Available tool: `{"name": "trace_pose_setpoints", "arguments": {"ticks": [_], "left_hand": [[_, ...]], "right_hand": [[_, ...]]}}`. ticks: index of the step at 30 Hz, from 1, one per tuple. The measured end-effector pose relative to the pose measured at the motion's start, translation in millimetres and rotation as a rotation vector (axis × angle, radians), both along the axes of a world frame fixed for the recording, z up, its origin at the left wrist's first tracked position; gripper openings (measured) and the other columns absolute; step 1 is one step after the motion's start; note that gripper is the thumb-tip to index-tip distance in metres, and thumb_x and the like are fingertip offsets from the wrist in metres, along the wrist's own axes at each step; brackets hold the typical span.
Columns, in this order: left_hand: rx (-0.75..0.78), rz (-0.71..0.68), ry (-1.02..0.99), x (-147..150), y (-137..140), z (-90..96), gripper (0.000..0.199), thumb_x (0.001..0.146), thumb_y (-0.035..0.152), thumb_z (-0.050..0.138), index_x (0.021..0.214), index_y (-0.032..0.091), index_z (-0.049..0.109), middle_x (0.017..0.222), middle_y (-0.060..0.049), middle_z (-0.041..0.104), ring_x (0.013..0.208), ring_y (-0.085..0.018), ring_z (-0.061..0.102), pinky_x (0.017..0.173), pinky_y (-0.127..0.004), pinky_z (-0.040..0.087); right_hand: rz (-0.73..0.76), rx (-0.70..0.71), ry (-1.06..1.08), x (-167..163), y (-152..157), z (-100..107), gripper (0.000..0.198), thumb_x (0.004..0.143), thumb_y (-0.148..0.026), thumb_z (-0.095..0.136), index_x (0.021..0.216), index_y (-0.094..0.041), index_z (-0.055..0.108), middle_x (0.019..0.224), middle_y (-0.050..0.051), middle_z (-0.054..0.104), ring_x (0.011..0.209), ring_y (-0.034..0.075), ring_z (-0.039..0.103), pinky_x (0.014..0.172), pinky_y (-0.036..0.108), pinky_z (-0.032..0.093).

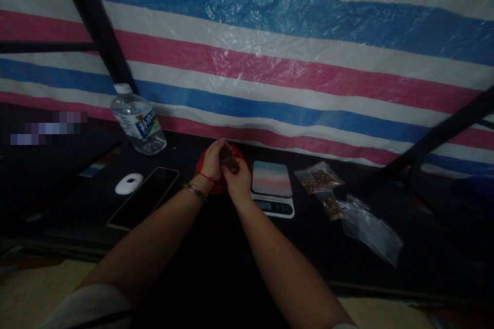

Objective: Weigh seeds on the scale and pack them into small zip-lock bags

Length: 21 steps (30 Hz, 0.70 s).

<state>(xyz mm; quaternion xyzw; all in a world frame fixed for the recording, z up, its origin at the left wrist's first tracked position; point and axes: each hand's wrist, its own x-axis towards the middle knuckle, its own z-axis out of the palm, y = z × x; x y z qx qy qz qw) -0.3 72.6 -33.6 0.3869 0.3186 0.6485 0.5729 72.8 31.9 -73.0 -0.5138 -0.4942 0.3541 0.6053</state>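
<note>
My left hand [212, 163], with a red cord and a beaded bracelet at the wrist, is cupped around a handful of small brown dried pieces [226, 156]. My right hand [238, 181] meets it from the other side, its fingers closed on the same brown pieces. Both hands are over a red bag [219, 187], which they mostly cover. Just right of my right hand sits a white kitchen scale [272, 180] with a pastel-striped top; its small display is too dim to read.
Small zip bags [322, 177] with brown pieces lie right of the scale, beside clear plastic bags [372, 231]. On the left are a phone [144, 198], a white oval object [129, 183] and a clear bottle [141, 123]. Striped plastic sheeting [270, 72] hangs behind the black table [309, 247].
</note>
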Motion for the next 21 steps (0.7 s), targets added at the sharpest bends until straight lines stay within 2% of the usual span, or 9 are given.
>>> {"name": "trace_pose_setpoints", "arguments": {"ticks": [4,11,16,21], "left_hand": [[0.005,0.016,0.005,0.7,1.7,-2.2,0.024,0.072,0.04,0.06,0.066,0.017,0.057,0.061,0.0,0.06,0.055,-0.012,0.057,0.054,-0.023,0.046],[-0.028,0.003,0.051,3.6,2.2,-6.4,0.032,0.072,0.047,0.061,0.065,0.016,0.059,0.061,-0.002,0.063,0.053,-0.012,0.058,0.053,-0.024,0.045],[-0.064,0.042,-0.052,1.8,6.9,-9.9,0.029,0.071,0.045,0.062,0.067,0.017,0.057,0.06,0.001,0.061,0.052,-0.011,0.057,0.054,-0.023,0.045],[-0.073,0.018,-0.122,1.3,7.1,-8.6,0.027,0.07,0.043,0.062,0.068,0.017,0.056,0.06,0.001,0.06,0.053,-0.011,0.058,0.055,-0.023,0.046]], "right_hand": [[0.014,-0.013,-0.006,0.3,-0.1,2.2,0.029,0.068,-0.026,0.068,0.096,-0.017,0.062,0.092,0.005,0.07,0.077,0.018,0.067,0.076,0.03,0.054],[-0.003,0.006,0.024,1.2,-0.5,6.7,0.031,0.067,-0.022,0.067,0.097,-0.016,0.063,0.095,0.007,0.07,0.083,0.019,0.068,0.079,0.03,0.054],[-0.008,0.028,-0.056,2.3,1.4,2.7,0.034,0.068,-0.026,0.067,0.101,-0.016,0.064,0.099,0.007,0.07,0.088,0.02,0.067,0.084,0.031,0.053],[-0.026,0.032,-0.134,4.2,2.1,0.6,0.033,0.069,-0.026,0.067,0.102,-0.018,0.065,0.102,0.006,0.069,0.098,0.021,0.064,0.09,0.034,0.05]]}}
